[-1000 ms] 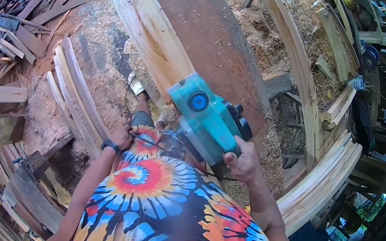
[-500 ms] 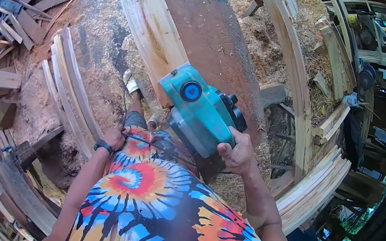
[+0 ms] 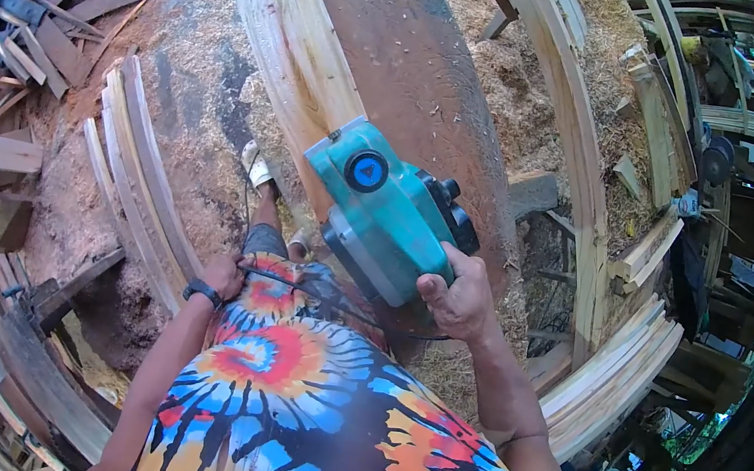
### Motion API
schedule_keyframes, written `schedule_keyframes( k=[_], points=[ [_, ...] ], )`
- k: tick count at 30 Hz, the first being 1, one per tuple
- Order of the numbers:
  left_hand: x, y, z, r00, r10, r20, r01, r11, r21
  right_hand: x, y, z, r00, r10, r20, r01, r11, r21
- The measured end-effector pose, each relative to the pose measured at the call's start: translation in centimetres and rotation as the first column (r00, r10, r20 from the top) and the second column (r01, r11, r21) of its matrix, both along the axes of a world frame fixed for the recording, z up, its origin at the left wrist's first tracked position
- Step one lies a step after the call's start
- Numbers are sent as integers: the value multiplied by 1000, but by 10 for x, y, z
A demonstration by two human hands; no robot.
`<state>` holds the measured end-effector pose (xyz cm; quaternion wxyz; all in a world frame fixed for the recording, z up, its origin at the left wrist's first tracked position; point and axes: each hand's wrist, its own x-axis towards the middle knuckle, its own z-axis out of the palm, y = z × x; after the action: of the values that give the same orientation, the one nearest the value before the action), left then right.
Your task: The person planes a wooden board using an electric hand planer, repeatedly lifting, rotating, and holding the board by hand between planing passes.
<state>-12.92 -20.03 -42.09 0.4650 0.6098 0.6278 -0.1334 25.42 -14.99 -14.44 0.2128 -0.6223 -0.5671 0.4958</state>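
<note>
My right hand (image 3: 461, 298) is closed round the rear handle of a teal electric planer (image 3: 399, 219). The planer's front end rests on the near end of a long pale wooden plank (image 3: 304, 42), and its rear reaches past the plank toward me. Down by my thigh, my left hand (image 3: 225, 278) is closed on a dark power cord (image 3: 313, 299) that runs across my front toward the planer. The planer hides its own base and part of the plank's end.
Curved boards (image 3: 146, 169) stand at the left, with a scrap wood pile (image 3: 44, 35) behind. A long beam (image 3: 570, 108) and stacked boards (image 3: 610, 381) lie to the right. Wood shavings (image 3: 509, 84) cover the ground. My foot (image 3: 256, 164) shows beside the plank.
The planer and my right hand have shifted slightly to the left in view. My left hand stays by my thigh with the cord.
</note>
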Motion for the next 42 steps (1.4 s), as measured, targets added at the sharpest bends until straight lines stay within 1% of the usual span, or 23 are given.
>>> schedule_keyframes(
  k=[3, 7, 12, 15, 18, 19, 21, 22, 23, 25, 26, 28, 30, 31, 33, 35, 37, 40, 42],
  points=[
    [0, 2, 0, 999, 40, 15, -40, 998, -39, -2, 7, 2, 1000, 9, -10, -9, 1000, -6],
    [-3, 4, -4, 998, 62, 35, -58, 995, -84, -6, 19, 0, 999, 29, 19, -30, 998, 57],
    [-2, 8, 0, 996, 83, 29, -82, 996, -38, -13, 40, 0, 998, 29, 50, -34, 995, 94],
    [0, 10, 3, 994, 102, 39, -101, 995, -27, -17, 53, -9, 1000, -2, 0, 2, 1000, 5],
    [-2, 11, 3, 993, 115, 40, -114, 993, -29, -31, 81, -10, 1000, -6, -15, 7, 997, 75],
    [-3, 10, 0, 992, 120, 39, -119, 992, -29, -36, 93, -7, 999, 8, 33, -11, 995, 97],
    [-10, 7, -15, 998, 54, 20, -53, 998, -35, -44, 118, -14, 1000, 14, 7, -14, 996, 91],
    [-11, 6, -20, 1000, 20, 11, -20, 999, -38, -49, 127, -14, 1000, 14, -16, -12, 992, 122],
    [-13, 3, -24, 998, 56, 42, -53, 997, -53, -54, 136, -14, 999, 16, -39, -10, 988, 152],
    [-17, 1, -29, 987, 128, 100, -120, 989, -81, -56, 140, -14, 996, -6, -90, 15, 994, 108],
    [-19, -2, -31, 986, 142, 91, -139, 989, -42, -58, 141, -14, 993, -19, -114, 29, 996, 84],
    [-22, -10, -41, 982, 172, 78, -175, 984, 35, -52, 125, -11, 996, -32, -88, 35, 999, 30],
    [-23, -11, -39, 987, 154, 45, -155, 988, 2, -43, 95, -6, 997, -34, -73, 35, 999, 8],
    [-22, -8, -34, 989, 145, 30, -144, 989, -13, -38, 77, -3, 998, -29, -61, 30, 999, 20],
    [-15, 2, -9, 994, 106, 37, -105, 994, -31, -28, 42, 3, 999, -20, -25, 21, 999, 47],
    [-4, 11, 9, 996, 86, 35, -85, 996, -35, -11, 5, 1, 998, -14, 55, 14, 1000, 0],
    [6, 18, 19, 997, 76, 24, -75, 997, -29, -2, -23, 6, 995, -7, 100, 9, 1000, -27],
    [18, 30, 30, 987, 110, 118, -109, 994, -17, 9, -48, -2, 991, -3, 137, 8, 999, -37],
    [24, 37, 26, 968, 139, 207, -147, 989, 24, 10, -50, -6, 988, -4, 156, 9, 999, -31]
  ],
)
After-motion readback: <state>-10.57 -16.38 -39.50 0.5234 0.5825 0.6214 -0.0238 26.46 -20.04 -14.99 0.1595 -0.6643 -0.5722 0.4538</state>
